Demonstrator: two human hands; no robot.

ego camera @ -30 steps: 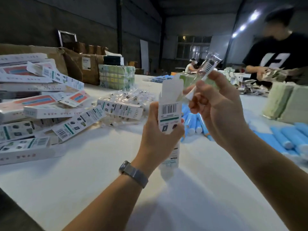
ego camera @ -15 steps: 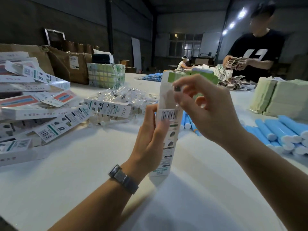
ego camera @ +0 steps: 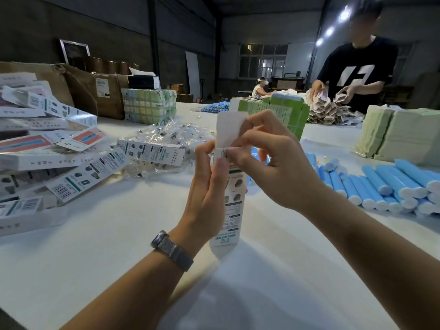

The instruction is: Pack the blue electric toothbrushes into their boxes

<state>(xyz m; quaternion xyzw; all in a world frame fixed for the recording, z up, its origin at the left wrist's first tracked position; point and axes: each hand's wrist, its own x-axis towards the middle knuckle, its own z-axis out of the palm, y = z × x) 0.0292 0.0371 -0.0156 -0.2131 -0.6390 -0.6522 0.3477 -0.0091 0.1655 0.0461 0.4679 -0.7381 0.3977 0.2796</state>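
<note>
Box [ego camera: 232, 198]: white, narrow, upright above the white surface [ego camera: 119, 270], top flap [ego camera: 229, 129] standing open. Left hand [ego camera: 207, 194]: fingers curled round the box body, thumb near its top edge; watch [ego camera: 171, 250] on the wrist. Right hand [ego camera: 273, 160]: fingertips pinch the box at the flap fold. Blue toothbrushes [ego camera: 381, 184]: lying side by side on the surface, right of the hands. Filled boxes [ego camera: 54, 148]: loose pile, left. Clear packets [ego camera: 171, 134]: heap behind the box.
</note>
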